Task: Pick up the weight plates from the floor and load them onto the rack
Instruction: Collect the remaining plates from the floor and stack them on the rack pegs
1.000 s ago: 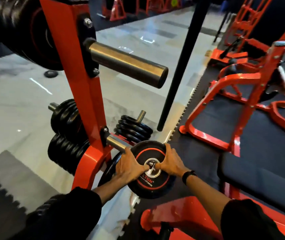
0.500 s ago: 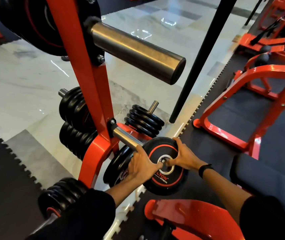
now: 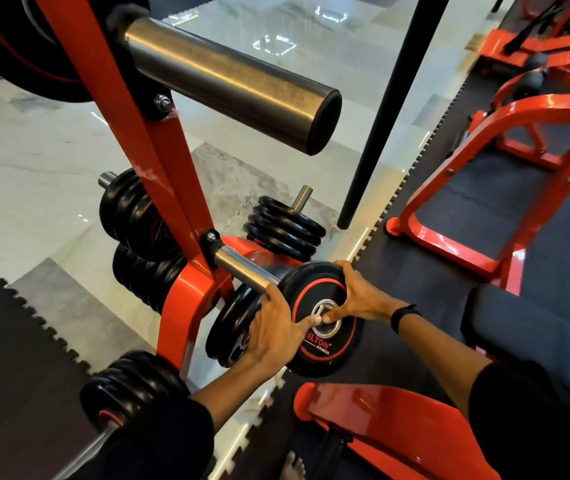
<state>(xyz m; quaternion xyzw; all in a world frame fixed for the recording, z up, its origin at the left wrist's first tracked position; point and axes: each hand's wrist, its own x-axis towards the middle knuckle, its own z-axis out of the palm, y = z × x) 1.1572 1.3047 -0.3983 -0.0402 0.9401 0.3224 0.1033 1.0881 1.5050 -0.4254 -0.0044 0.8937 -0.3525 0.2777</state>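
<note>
A person crouched at a red plate rack point(image 3: 172, 209) held a black weight plate point(image 3: 323, 318) with a red ring at the outer end of the rack's lower chrome peg point(image 3: 242, 270), its centre hole apparently just over the peg's tip. The left hand point(image 3: 276, 329) wrapped the plate's near-left edge, fingers curled behind the rim, while the right hand point(image 3: 359, 297) gripped the upper-right edge; both thumbs met at the steel hub. The plate had yet to be slid along the bare length of peg toward the upright. Much of the loading looked done: stacks of black plates point(image 3: 131, 209) sat on pegs on the rack's far side, a short stack point(image 3: 283, 226) sat on an angled post behind, and further plates point(image 3: 231, 327) hung just below the one being mounted. The thick upper peg point(image 3: 235, 81) stood empty. More plates point(image 3: 127, 386) lay low by the person's left sleeve, though whether they were on a bar or waiting to be racked could not be told. No loose plates showed on the pale floor point(image 3: 34, 161) in view.
</note>
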